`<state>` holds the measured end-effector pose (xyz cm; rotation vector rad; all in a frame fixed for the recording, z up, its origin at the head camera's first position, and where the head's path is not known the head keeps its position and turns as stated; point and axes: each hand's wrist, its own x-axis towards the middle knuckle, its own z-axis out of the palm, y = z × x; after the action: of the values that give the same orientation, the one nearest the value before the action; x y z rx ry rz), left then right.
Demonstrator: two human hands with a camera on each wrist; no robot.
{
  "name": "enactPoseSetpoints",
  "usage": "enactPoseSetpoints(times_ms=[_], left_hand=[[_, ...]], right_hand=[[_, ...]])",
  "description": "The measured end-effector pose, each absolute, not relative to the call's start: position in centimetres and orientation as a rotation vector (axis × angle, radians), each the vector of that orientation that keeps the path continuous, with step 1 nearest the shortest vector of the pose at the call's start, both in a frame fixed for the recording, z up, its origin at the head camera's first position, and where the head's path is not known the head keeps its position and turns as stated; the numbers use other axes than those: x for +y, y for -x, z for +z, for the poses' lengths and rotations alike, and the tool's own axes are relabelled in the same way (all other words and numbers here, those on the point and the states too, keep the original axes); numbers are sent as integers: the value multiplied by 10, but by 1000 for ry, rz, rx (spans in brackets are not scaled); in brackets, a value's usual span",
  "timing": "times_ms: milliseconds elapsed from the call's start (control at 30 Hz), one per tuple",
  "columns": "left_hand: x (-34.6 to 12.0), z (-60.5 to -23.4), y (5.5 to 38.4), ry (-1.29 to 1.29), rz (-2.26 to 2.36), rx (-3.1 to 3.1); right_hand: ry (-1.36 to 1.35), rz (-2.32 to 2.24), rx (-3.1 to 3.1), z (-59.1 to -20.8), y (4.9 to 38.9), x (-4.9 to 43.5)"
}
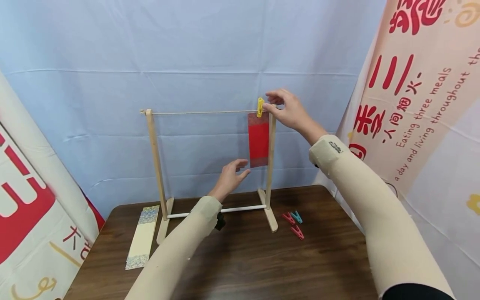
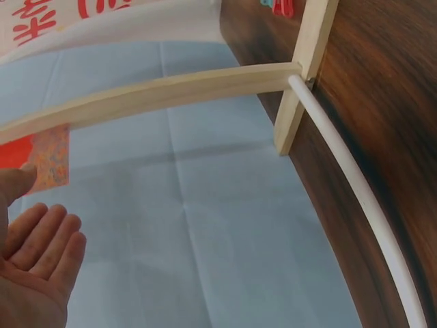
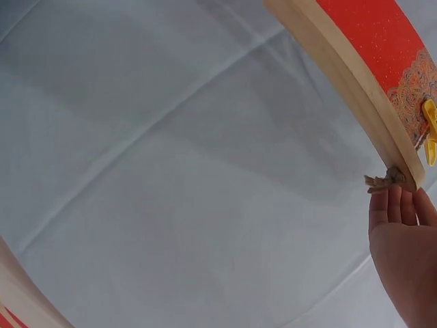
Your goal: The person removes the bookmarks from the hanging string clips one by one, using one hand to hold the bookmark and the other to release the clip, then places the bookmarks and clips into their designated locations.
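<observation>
A red paper strip (image 1: 258, 139) with patterned ends hangs from the string (image 1: 202, 112) of a wooden rack (image 1: 155, 158), close to the right post. A yellow clothespin (image 1: 260, 107) clips its top edge to the string. My right hand (image 1: 288, 109) is at the top of that post, thumb tip beside the clothespin. In the right wrist view its fingers (image 3: 392, 205) extend by the post's knotted end, apart from the clothespin (image 3: 430, 130). Lower down, my left hand (image 1: 229, 177) is spread near the strip's bottom left corner, palm bare in the left wrist view.
Two pink clothespins (image 1: 297, 231) and a teal clothespin (image 1: 296, 216) lie on the brown table (image 1: 318, 258), right of the rack's foot. A cream paper strip (image 1: 142, 237) with patterned ends lies at the left. A white bar (image 1: 240, 208) joins the rack's feet. Behind hangs a pale blue cloth (image 1: 202, 50).
</observation>
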<state>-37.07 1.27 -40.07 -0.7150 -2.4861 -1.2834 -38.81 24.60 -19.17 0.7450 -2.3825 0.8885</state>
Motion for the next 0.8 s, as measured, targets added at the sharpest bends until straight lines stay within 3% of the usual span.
enactPoseSetpoints(times_ms=[800], left_hand=[[28, -396, 384, 697, -1299, -2477]], right_hand=[[-727, 1082, -2368, -199, 398, 234]])
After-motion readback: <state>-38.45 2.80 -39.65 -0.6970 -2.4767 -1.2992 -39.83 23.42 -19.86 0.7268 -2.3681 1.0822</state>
